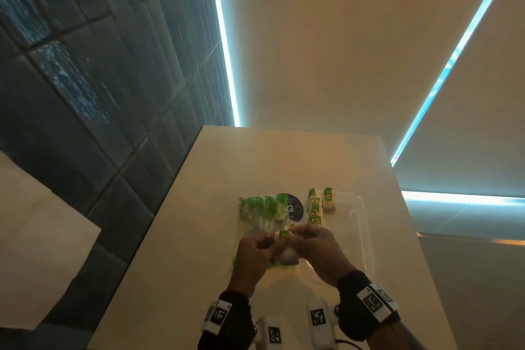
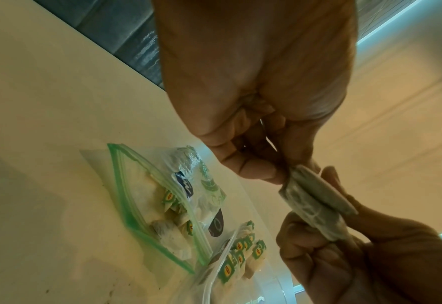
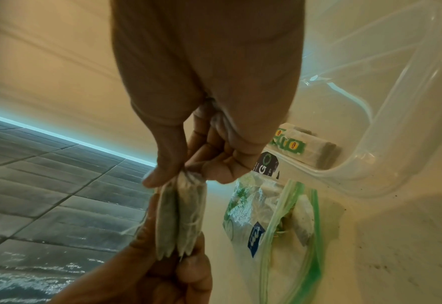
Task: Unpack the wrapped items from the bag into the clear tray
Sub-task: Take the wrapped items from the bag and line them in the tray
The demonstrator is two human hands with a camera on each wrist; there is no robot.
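My two hands meet over the table and hold one pale wrapped item (image 1: 287, 254) between them. My left hand (image 1: 270, 244) pinches one end of it (image 2: 316, 203), and my right hand (image 1: 298, 236) pinches the other end (image 3: 180, 214). Just beyond the hands lies the clear zip bag (image 1: 264, 213) with a green seal; its mouth (image 2: 162, 205) stands open and more wrapped items show inside. The clear tray (image 1: 363, 207) is to the right of the bag. Several green-labelled wrapped items (image 1: 315, 207) stand in a row at its far left corner (image 3: 300, 146).
The white table (image 1: 199, 236) is narrow, and its left edge drops to a dark tiled floor (image 1: 85, 122). Two white marker-tagged devices (image 1: 316, 318) lie at the near edge between my wrists. A dark round sticker (image 1: 292, 207) shows on the bag beside the tray.
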